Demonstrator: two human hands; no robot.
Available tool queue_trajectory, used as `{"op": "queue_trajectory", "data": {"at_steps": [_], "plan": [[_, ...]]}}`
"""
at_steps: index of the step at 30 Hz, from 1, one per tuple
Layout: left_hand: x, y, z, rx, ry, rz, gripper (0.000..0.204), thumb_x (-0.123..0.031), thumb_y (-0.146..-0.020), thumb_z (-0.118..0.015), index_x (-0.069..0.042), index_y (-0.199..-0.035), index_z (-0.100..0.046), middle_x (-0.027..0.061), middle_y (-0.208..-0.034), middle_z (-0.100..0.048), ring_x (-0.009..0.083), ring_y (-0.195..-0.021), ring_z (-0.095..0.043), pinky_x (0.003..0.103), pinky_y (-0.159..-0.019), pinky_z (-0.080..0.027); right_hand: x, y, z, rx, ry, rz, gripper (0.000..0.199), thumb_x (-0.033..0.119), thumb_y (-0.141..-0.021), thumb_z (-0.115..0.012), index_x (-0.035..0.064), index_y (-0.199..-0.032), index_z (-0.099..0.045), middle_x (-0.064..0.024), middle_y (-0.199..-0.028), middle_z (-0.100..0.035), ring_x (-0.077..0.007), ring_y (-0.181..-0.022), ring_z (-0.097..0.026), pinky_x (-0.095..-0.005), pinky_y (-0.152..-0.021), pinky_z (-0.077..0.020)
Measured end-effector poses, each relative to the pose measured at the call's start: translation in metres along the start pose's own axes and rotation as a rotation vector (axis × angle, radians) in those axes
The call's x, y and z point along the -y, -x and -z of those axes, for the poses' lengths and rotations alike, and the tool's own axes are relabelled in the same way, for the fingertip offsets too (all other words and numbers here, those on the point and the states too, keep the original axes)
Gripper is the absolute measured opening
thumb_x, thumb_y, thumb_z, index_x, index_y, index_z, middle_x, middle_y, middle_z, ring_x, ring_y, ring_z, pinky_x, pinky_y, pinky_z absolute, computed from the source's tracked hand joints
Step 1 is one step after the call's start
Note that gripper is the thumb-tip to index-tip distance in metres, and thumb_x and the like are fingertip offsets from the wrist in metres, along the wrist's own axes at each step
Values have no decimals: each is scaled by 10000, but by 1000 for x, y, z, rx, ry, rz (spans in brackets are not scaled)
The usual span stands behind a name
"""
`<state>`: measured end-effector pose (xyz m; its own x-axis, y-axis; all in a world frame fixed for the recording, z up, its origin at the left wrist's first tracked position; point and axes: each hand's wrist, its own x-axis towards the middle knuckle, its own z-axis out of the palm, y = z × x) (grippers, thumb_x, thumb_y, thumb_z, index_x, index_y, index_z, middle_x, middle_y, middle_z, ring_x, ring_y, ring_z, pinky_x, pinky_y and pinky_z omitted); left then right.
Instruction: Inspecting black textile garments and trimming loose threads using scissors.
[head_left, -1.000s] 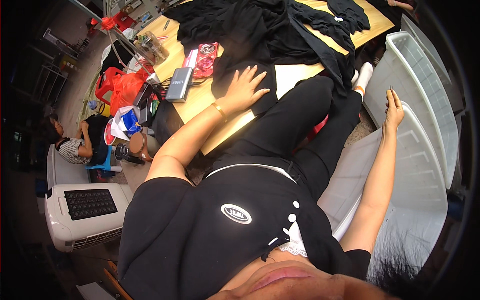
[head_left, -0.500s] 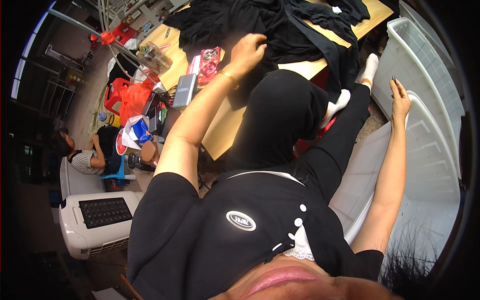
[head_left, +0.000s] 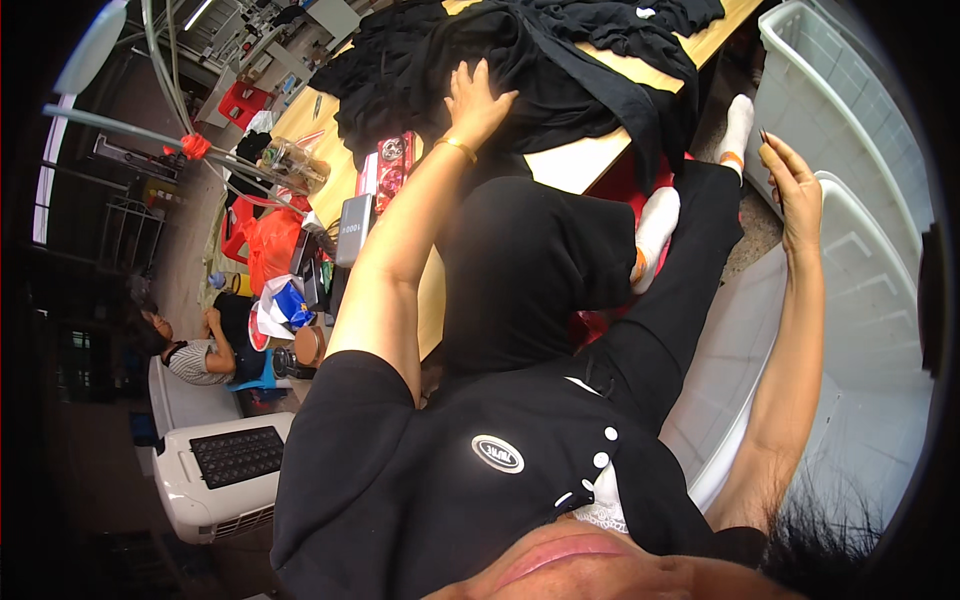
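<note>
My left hand (head_left: 478, 105) lies with its fingers spread on a heap of black cloth (head_left: 400, 70) on the wooden table (head_left: 575, 162). Off to the right, over the rim of a white plastic bin (head_left: 858, 235), my right hand (head_left: 798, 190) is closed on a small tool with dark, pointed tips (head_left: 764, 135). Most of that tool is hidden in the fingers, so its exact kind is unclear. One strip of the black cloth hangs over the table's right edge, close to my socked foot (head_left: 657, 225).
A second white bin (head_left: 845, 110) stands beyond the first. By my left forearm are a grey power bank (head_left: 353, 230) and a red box (head_left: 393, 165). Red bags (head_left: 272, 245) and cables crowd the table's left side. A co-worker (head_left: 205, 355) sits further left, near a white machine (head_left: 225, 470).
My left hand has shifted left on the cloth, and its curled fingers have spread out. My right hand stays beside the bin with the small tool. The whole view has tilted a little.
</note>
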<state>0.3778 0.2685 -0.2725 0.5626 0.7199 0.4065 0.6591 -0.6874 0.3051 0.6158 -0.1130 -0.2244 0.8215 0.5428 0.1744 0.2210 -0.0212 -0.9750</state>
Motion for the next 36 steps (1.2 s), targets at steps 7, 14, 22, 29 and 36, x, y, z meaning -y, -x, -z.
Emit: {"op": "queue_trajectory", "data": {"at_steps": [7,14,22,29,36], "plan": [[14,13,-22,-148,46,-179,584,-127,-791,-613,-55,-1343,-436,257,-1461,-269,415,-1335,-284,450,-1090,-300,-1,-56,-15,386,246,183,342,234,-817,-711,6,-1070,-680,40,-735,-571,-31,-633,-461,-202,-555,-358],[12,25,-42,-261,43,-159,573,-73,-799,-567,-32,-1348,-410,257,-1443,-290,425,-1297,-315,458,-1084,-293,-31,-117,-109,456,441,445,580,364,-732,-768,-36,-1127,-630,-53,-838,-647,-114,-768,-584,-242,-703,-470],[6,27,-41,-230,116,-63,542,-33,-817,-520,-42,-1352,-427,180,-1438,-364,354,-1302,-369,398,-1087,-313,-101,-158,-169,556,277,152,327,318,-724,-750,56,-918,-720,-77,-808,-698,-143,-768,-652,-275,-746,-490],[5,26,-32,-234,322,9,458,-102,-863,-497,-38,-1317,-481,185,-1418,-415,332,-1301,-398,383,-1086,-313,-63,-207,-154,476,278,335,216,211,-847,-656,25,-943,-709,-6,-808,-683,-70,-706,-584,-233,-671,-459],[2,17,-10,-337,854,91,260,-158,-934,-525,46,-1066,-617,65,-790,-629,124,-733,-547,268,-691,-450,8,-281,-127,0,62,577,247,131,-834,-670,-31,-1018,-642,-84,-818,-668,-135,-624,-592,-259,-602,-471]]}}
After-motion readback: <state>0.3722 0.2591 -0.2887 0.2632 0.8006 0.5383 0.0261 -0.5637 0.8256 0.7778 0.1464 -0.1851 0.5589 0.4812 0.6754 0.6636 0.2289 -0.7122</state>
